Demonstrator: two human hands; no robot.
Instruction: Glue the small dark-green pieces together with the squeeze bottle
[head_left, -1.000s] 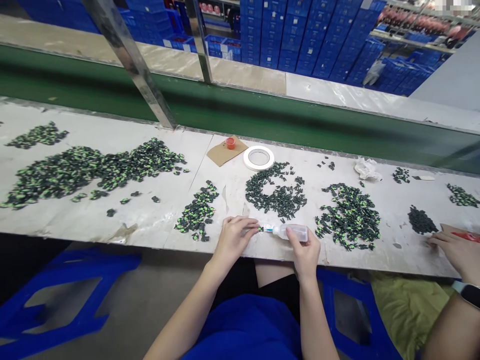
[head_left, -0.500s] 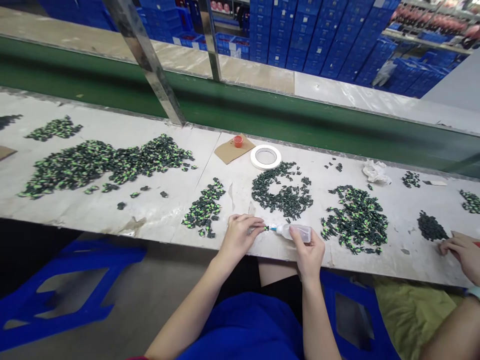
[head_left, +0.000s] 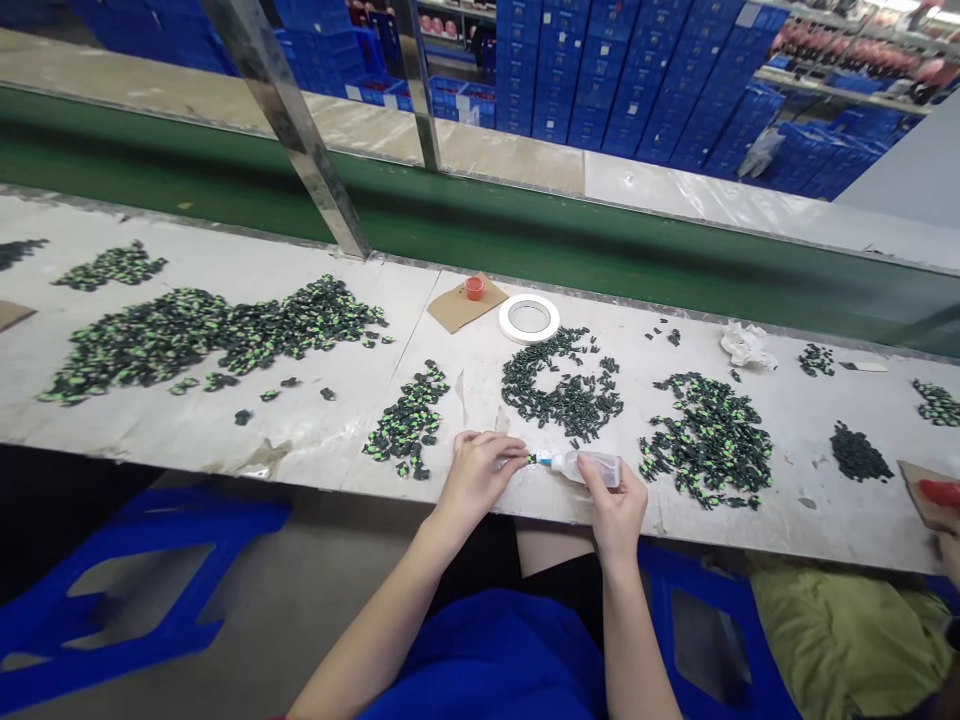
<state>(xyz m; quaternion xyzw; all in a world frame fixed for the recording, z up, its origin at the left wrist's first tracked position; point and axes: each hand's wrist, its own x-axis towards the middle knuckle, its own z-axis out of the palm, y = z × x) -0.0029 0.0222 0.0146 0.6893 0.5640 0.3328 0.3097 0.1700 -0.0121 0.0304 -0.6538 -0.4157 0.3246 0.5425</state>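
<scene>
My left hand (head_left: pixel 477 474) is pinched on a small dark and green part (head_left: pixel 530 459) at the table's near edge. My right hand (head_left: pixel 615 505) grips a small clear squeeze bottle (head_left: pixel 592 467) lying sideways, its nozzle touching that part. Just beyond my hands lies a ring-shaped pile of dark parts (head_left: pixel 564 388). A pile of green and black parts (head_left: pixel 407 421) sits to the left of my left hand, and another pile (head_left: pixel 709 441) to the right of my right hand.
A roll of white tape (head_left: pixel 529 318) and a red cap on a cardboard scrap (head_left: pixel 470 297) lie farther back. A large spread of parts (head_left: pixel 202 335) covers the left of the white table (head_left: pixel 187 430). A green conveyor belt (head_left: pixel 525 235) runs behind. A co-worker's hand (head_left: pixel 951 552) shows at far right.
My hands stay in place with the bottle tip at the part. The co-worker's hand at the right has drawn back toward the frame edge. The view shifted slightly.
</scene>
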